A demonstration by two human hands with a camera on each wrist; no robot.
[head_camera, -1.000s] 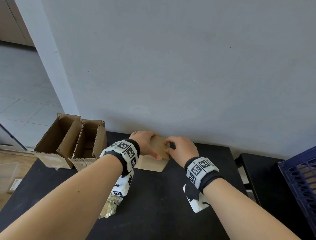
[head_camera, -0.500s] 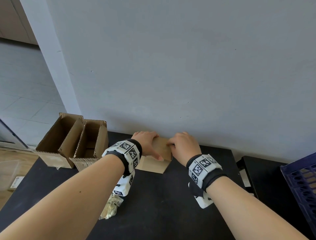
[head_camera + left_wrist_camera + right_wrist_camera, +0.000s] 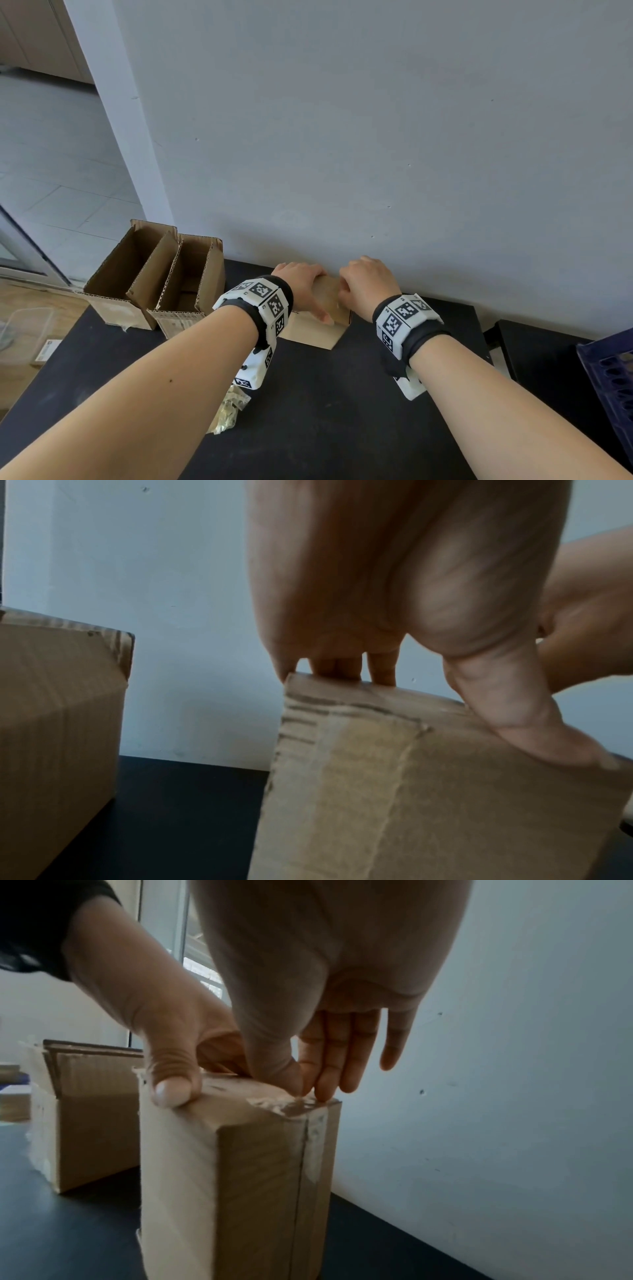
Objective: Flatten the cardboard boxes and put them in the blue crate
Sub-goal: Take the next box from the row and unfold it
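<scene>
A small closed cardboard box [image 3: 317,334] stands on the black table [image 3: 308,428] against the wall. My left hand [image 3: 301,284] grips its top, with the fingers hooked over the far edge and the thumb [image 3: 534,723] lying across the near top. My right hand [image 3: 308,1091] is at the box's top right corner, where thumb and fingertips pinch the whitish, partly torn tape [image 3: 284,1106]. The right wrist view shows the box [image 3: 257,1177] upright with a taped seam down its side. A corner of the blue crate [image 3: 613,373] shows at the far right.
Two open cardboard boxes [image 3: 137,270] [image 3: 191,284] stand side by side at the table's left rear corner. A crumpled clear wrapper [image 3: 229,411] lies under my left forearm. A low black stand [image 3: 534,359] sits between table and crate. The grey wall is right behind the box.
My right hand has slid forward along the box top toward the wall, bringing thumb and fingertips together at the tape. The left hand has kept its grip.
</scene>
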